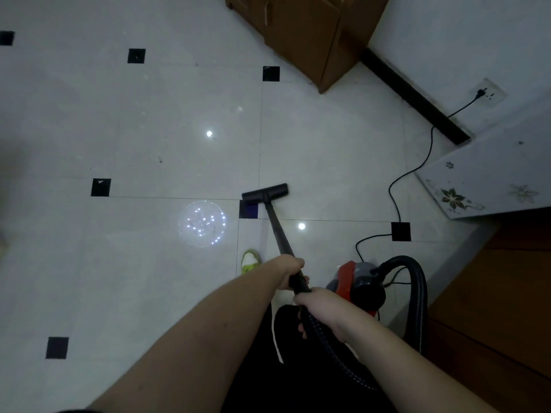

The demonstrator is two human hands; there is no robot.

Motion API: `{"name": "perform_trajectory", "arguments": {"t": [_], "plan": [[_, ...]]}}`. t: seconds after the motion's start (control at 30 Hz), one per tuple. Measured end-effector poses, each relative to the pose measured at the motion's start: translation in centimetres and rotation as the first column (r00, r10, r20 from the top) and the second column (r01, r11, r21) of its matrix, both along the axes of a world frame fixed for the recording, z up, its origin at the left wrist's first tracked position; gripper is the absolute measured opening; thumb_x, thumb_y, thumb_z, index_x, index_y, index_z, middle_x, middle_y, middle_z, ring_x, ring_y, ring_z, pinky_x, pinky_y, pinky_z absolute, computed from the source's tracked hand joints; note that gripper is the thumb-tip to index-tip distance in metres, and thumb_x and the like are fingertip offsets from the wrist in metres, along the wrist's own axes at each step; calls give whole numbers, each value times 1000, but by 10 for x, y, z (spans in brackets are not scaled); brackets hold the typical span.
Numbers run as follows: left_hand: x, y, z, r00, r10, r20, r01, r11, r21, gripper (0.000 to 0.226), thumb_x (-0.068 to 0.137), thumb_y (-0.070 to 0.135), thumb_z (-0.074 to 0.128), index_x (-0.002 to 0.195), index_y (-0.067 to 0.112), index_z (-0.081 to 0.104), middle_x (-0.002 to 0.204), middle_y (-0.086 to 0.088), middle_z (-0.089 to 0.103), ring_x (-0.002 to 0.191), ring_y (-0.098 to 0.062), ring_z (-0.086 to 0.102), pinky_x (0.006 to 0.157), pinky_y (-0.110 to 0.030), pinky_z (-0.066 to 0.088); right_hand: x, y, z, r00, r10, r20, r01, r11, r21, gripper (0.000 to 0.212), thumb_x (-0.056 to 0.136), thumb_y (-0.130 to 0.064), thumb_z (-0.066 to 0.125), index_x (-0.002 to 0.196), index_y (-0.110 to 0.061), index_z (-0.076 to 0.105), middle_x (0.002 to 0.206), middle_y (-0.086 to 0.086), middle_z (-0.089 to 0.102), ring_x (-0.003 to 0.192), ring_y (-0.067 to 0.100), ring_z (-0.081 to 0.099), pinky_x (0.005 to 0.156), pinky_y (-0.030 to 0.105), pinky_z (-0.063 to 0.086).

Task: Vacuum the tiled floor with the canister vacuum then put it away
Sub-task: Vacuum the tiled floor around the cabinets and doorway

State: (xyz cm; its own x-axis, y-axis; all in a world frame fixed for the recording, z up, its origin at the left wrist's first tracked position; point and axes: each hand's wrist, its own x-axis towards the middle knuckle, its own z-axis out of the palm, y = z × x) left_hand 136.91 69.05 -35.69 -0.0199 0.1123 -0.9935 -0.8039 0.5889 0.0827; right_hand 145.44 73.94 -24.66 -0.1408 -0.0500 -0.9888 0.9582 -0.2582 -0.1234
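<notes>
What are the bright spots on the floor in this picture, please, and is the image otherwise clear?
Head view: dim overall; the glossy tiled floor mirrors ceiling lights, two small glare dots and a ring of points. Wide-angle bending curves the grout lines; the floor head is sharp enough, the edges darker.

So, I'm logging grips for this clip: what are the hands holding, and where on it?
Both hold the vacuum wand: left hand grips its upper end, right hand just behind, where the hose joins.

Glossy pale tiled floor (149, 120), ribbed black hose (417, 293), brown wood-look cabinet (301, 40).
</notes>
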Motion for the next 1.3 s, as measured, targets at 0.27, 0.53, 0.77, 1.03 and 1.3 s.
{"name": "perform_trajectory", "arguments": {"t": [0.27, 0.53, 0.77, 1.03, 1.3], "plan": [[-74, -18, -9, 1000, -28, 14, 28, 999, 32, 40, 100, 14, 42, 135, -4, 31, 81, -17, 53, 65, -21, 56, 58, -33, 51, -77, -22, 6, 1000, -4, 10, 4, 1000, 21, 12, 96, -15, 48, 94, -3, 51, 68, 15, 54, 49, 22, 56, 44, 25, 50], [-142, -34, -16, 999, -38, -13, 38, 999, 17, 41, 100, 13, 39, 136, -2, 28, 85, -16, 53, 67, -20, 56, 61, -31, 53, -142, -42, -3, 1000, -22, 12, 22, 1000, 21, 15, 94, -15, 50, 88, -2, 52, 62, 13, 57, 56, 26, 58, 58, 35, 50], [-135, -48, -7, 999, -28, 22, 28, 999, 23, 41, 101, 14, 38, 138, -1, 26, 90, -17, 54, 67, -20, 57, 55, -32, 51, -142, -46, 13, 997, 68, 40, -69, 997, 18, 15, 95, -17, 49, 94, -2, 54, 63, 15, 59, 50, 24, 58, 50, 29, 52], [-88, -49, 1, 996, -60, 58, 59, 998, 16, 24, 96, 12, 44, 116, 2, 40, 78, -13, 59, 59, -23, 59, 67, -36, 55, -99, -39, 23, 994, 85, 69, -83, 996, -26, 20, 97, -18, 49, 110, -4, 54, 68, 12, 60, 51, 21, 58, 49, 30, 50], [-100, -38, 0, 996, -83, 33, 84, 996, -9, 18, 96, 11, 44, 109, -1, 42, 74, -16, 61, 58, -23, 60, 61, -35, 56, -101, -33, 13, 998, -18, 60, 20, 1000, -25, 26, 97, -20, 51, 118, -5, 50, 82, 16, 56, 49, 21, 59, 46, 28, 50]]}}
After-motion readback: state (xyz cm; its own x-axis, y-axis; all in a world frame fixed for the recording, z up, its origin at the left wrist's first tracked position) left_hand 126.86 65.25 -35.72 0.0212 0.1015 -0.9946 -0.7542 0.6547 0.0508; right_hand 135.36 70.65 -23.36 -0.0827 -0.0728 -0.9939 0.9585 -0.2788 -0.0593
